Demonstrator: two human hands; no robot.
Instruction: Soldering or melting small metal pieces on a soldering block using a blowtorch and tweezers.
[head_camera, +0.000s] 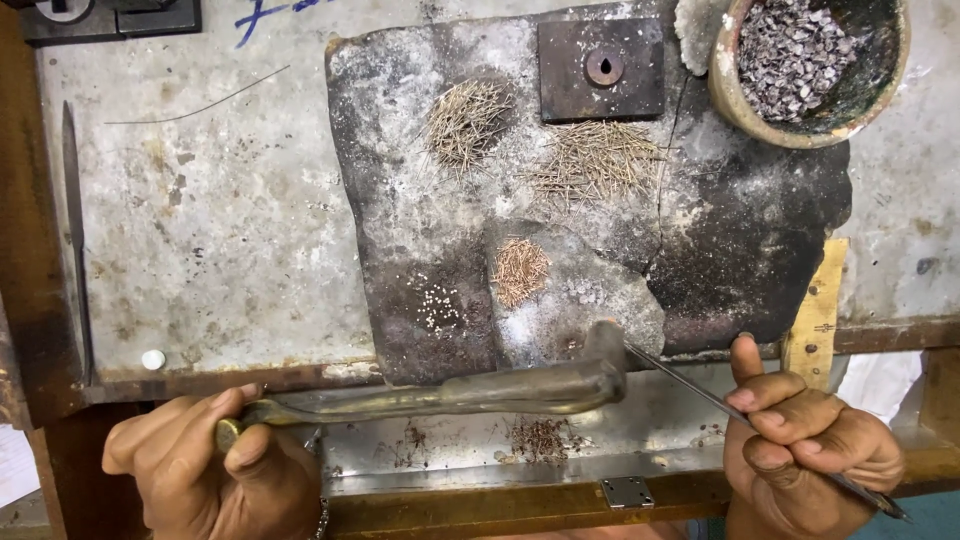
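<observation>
One scorched, dark grey soldering slab (420, 130) fills the middle of the bench I look down on. One brass blowtorch with a long tarnished handle (450, 395) lies left to right along the near edge, nozzle to the right; my left hand (210, 470) is closed round its left end. One thin steel pair of tweezers (700, 395), pinched in my right hand (805, 440), slants up-left to touch the nozzle. One clay bowl of dark chips (800, 50), far right. Three wire-pin heaps (595, 160) lie beyond; the right hand is nearer.

The slab (400, 150) is charred black with grey-white patches; the pins (520, 270) are coppery; the table (200, 220) is mottled grey.
</observation>
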